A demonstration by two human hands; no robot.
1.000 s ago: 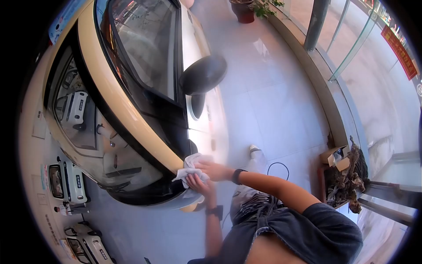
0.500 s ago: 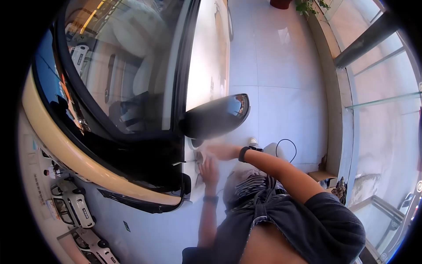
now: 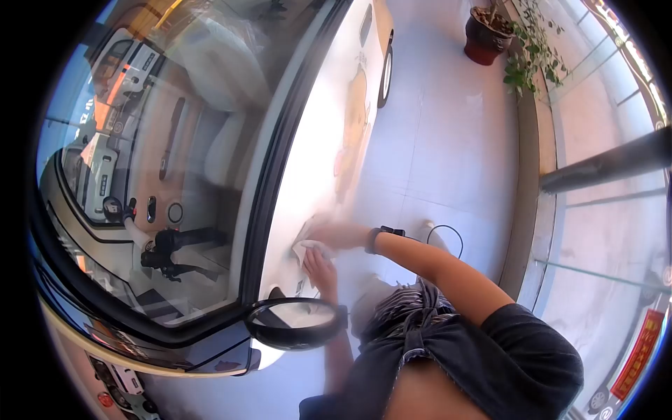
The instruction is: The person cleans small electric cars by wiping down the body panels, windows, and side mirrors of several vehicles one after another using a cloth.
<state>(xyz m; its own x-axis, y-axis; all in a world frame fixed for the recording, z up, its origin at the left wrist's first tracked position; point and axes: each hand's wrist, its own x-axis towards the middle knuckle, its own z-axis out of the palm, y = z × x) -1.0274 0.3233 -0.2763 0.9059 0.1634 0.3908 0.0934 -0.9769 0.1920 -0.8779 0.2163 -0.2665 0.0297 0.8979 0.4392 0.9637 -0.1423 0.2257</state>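
Observation:
A pale cloth point(image 3: 306, 246) lies against the white door point(image 3: 315, 154) of a car. My left hand point(image 3: 322, 273) grips the cloth's lower side with its fingers. Just above, my right hand point(image 3: 339, 236) reaches across to the same patch of door, close against the cloth. Motion smears its fingers, so their grip does not show. Below my hands, a black side mirror point(image 3: 297, 323) juts out from the car over my left forearm.
The car's side window point(image 3: 203, 140) shows seats and reflections. A potted plant point(image 3: 488, 35) stands at the far end near a glass wall with a dark post point(image 3: 605, 164). A thin black cable loop point(image 3: 458, 234) shows beside my shoe on the tiled floor.
My hands and the cloth have gone from the panel in front of the mirror to the door behind it. The view has shifted along the car, showing more of the plant.

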